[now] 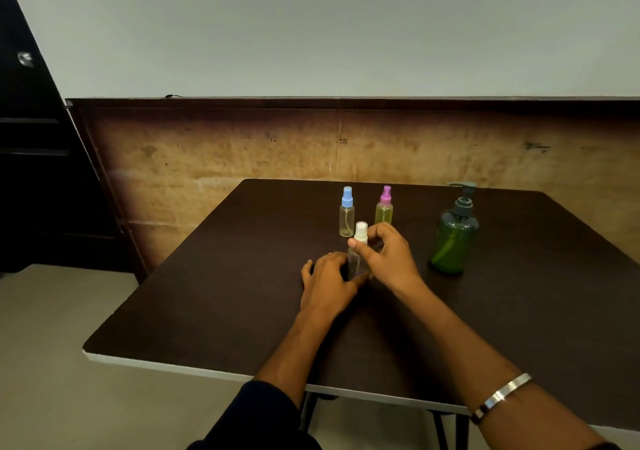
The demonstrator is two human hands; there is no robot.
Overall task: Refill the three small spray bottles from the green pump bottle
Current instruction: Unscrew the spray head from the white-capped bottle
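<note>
Nearest the camera, two bare forearms reach out over the dark tabletop (214,311), the right one wearing a silver bangle (502,396) and the left coming out of a dark sleeve (256,418). Both hands meet at the white-capped spray bottle (360,238), which stands upright near the middle of the tabletop. Its clear body looks nearly empty. The left hand (327,285) curls around the lower body of that bottle, while the right hand (388,254) pinches its neck just under the white cap with thumb and fingers. Just behind stand the blue-capped spray bottle (346,212) and the pink-capped spray bottle (384,207), side by side, the pink one holding more yellowish liquid. To the right, apart from them, the green pump bottle (454,238) stands upright. Behind the tabletop runs a worn brown wall panel (242,148).
</note>
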